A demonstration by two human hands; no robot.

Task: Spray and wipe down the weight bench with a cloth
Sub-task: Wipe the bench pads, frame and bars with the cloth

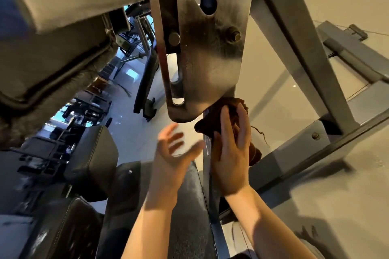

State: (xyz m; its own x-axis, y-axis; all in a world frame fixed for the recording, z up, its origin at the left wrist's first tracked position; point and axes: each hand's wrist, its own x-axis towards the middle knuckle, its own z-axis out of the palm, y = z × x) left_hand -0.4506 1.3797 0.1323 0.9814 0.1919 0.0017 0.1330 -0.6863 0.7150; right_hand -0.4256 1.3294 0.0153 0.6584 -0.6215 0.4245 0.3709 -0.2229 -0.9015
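My right hand [231, 153] presses the brown cloth [212, 122] against the bench frame post [207, 174], just under the metal bracket [202, 59]. My left hand [172, 153] hovers beside it, fingers spread, empty.

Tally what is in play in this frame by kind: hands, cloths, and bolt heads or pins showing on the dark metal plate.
Hands: 2, left hand open and empty, right hand pressing the cloth
Cloths: 1, brown cloth
Bolt heads or pins on the metal plate: 2
Total: 5
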